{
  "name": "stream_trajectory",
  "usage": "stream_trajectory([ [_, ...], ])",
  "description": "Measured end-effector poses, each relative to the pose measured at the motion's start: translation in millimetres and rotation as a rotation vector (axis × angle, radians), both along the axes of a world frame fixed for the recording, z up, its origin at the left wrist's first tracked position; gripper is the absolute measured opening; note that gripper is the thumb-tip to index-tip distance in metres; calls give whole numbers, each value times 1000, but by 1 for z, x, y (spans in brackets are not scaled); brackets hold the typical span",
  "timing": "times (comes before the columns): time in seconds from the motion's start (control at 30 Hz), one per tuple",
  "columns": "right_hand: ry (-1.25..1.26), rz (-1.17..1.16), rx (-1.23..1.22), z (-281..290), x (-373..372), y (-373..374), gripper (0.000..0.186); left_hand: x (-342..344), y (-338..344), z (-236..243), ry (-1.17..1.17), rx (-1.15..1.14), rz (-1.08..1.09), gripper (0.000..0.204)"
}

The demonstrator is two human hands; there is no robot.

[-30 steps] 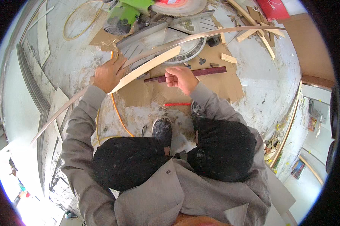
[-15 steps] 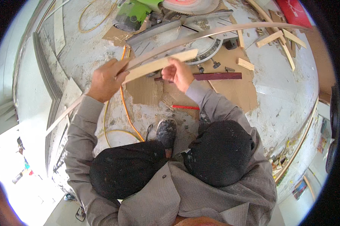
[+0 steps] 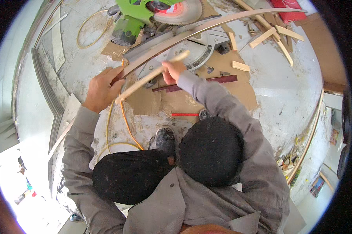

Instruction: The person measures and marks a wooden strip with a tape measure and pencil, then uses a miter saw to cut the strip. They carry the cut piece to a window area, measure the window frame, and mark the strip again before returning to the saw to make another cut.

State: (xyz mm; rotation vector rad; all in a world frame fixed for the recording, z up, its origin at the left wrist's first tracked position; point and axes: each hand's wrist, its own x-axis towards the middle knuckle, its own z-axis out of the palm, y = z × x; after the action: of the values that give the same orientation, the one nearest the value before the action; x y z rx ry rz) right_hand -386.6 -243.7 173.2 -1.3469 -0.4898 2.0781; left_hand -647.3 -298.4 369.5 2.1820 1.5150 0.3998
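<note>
My left hand (image 3: 101, 89) is closed around a long, thin wooden strip (image 3: 211, 25), which runs up and away to the far right across the front of a green miter saw (image 3: 127, 29). In my right hand (image 3: 173, 72) is a shorter pale wood piece (image 3: 142, 80), gripped near its far end. Its near end comes close to my left thumb; whether they touch I cannot tell. The short piece slants below the long strip, over the saw's base. My left fingers are partly hidden behind the long strip.
Under the saw lies cardboard (image 3: 240, 91) with a dark red strip (image 3: 222, 79) on it. A red pencil-like stick (image 3: 185, 114) lies near my shoes. Wood offcuts (image 3: 263, 37) lie at the far right. An orange cord (image 3: 129, 126) runs in front of my left foot.
The short wood piece has turned to a steeper slant and shows a narrower face. My right hand has moved slightly left. The view has shifted, showing more of the saw.
</note>
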Motion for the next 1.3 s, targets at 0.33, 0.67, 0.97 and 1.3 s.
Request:
stream_trajectory([
  [0.33,172,-83,77,26,5,-40,31,18,-14,-44,5,-42,-53,36],
  [0.67,598,-79,281,19,42,-59,48,32,-40,-60,-144,-212,-31,42],
  [0.97,621,97,410,38,57,-63,43,50,-41,-56,-142,-199,-58,42],
  [1.3,641,111,408,40,42,-64,47,67,-64,-53,226,58,-31,56],
])
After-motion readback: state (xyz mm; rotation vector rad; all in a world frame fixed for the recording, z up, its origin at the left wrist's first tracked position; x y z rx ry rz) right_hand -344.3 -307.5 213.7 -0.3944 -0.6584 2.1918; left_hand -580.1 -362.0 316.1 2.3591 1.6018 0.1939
